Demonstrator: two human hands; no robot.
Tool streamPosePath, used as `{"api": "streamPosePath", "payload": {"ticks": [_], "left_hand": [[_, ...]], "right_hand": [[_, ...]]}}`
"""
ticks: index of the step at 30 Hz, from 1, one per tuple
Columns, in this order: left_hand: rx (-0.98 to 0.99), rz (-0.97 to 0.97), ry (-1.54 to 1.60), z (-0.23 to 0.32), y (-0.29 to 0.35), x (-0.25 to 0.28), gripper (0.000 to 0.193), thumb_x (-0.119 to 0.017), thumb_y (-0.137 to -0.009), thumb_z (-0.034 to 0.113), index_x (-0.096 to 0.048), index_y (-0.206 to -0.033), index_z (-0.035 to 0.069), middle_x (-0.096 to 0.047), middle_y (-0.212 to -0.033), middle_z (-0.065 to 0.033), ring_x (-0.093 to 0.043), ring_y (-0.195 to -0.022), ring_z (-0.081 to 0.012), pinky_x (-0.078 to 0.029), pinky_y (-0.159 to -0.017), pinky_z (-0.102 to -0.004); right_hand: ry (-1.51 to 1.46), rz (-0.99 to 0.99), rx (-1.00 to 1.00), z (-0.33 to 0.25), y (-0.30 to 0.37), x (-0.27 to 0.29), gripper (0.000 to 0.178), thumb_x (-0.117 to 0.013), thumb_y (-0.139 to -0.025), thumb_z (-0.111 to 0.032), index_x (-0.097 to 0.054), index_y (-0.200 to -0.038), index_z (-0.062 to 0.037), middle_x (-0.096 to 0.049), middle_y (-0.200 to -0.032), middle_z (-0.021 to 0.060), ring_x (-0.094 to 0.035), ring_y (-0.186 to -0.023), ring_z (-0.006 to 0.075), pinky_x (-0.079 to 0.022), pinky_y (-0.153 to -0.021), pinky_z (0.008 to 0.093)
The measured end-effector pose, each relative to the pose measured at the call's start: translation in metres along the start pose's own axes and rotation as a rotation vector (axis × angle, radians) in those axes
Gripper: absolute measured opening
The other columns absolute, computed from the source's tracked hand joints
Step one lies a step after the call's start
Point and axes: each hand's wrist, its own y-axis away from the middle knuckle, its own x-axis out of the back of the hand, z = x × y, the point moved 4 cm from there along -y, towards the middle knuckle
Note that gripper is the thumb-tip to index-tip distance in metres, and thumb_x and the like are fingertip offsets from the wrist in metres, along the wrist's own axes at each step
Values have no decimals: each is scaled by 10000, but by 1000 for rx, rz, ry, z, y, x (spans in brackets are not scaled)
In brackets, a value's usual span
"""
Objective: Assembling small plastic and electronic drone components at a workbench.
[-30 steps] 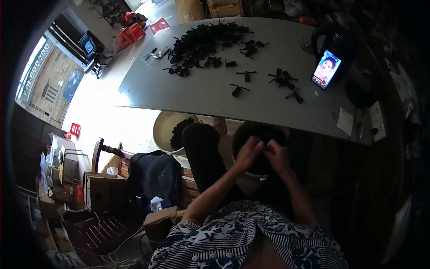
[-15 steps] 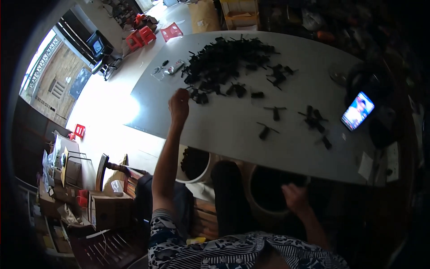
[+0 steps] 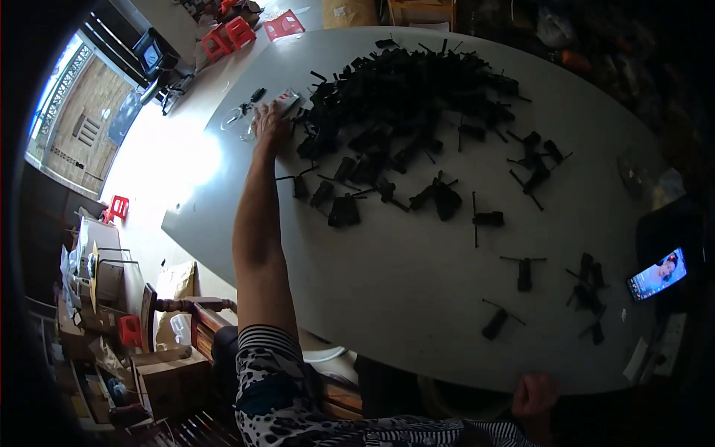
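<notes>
My left hand (image 3: 271,128) reaches far across the table, palm down, fingers stretched out. Its fingertips are at the near side of a small white-and-red packet (image 3: 286,98); whether they touch it I cannot tell. Next to them lie a clear, looped item (image 3: 234,119) and a small dark oval object (image 3: 258,94). Just right of the hand spreads a large heap of black parts (image 3: 402,89), short bodies with thin crossing rods. My right hand (image 3: 535,395) is closed at the table's front edge; what it holds, if anything, is hidden.
Several loose black parts, such as one (image 3: 524,274), lie across the grey table (image 3: 372,298). A lit phone (image 3: 657,274) leans at the right. A wooden chair (image 3: 205,328) and a cardboard box (image 3: 171,380) stand at the lower left; red stools (image 3: 227,37) are beyond the table.
My left hand has gone from the heap's near left edge forward to the packet, its fingers opening. My right hand has come from over the bin to the table edge. The view has shifted.
</notes>
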Motion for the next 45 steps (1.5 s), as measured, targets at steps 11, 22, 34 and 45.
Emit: {"api": "streamPosePath", "payload": {"ticks": [11, 22, 34, 45], "left_hand": [[233, 57, 144, -8, 8, 46, 244, -557, -763, 299, -656, -857, 97, -628, -786, -137, -604, -770, -341, -475, -673, -414], [742, -259, 1444, 10, 39, 77, 288, -615, -732, 23, -544, -1007, -25, -569, -931, -154, -597, -818, -284, -531, -670, -410], [544, -49, 1273, -48, 170, 221, 392, -590, -703, -48, -514, -1086, -76, -592, -928, -167, -618, -801, -292, -540, -736, -352], [730, 166, 916, -115, 414, 254, 172, -636, -634, -53, -594, -794, -6, -546, -649, 15, -482, -538, -66, -375, -505, -196]], "right_hand": [[-54, -161, -214, 5, 8, -9, 142, -580, -723, -58, -532, -851, -17, -522, -727, 152, -519, -652, 324, -402, -610, 436], [-37, 101, 10, 0, 2, -2, 80, -543, -757, -58, -527, -829, -27, -415, -578, 86, -292, -383, 180, -208, -362, 337], [-31, 39, -10, 3, -5, -10, 90, -555, -770, -32, -541, -857, -17, -535, -740, 141, -519, -598, 306, -410, -489, 362], [-74, 75, -14, -8, -14, -8, 49, -530, -782, -6, -524, -829, -20, -482, -685, 104, -483, -542, 258, -376, -458, 334]]}}
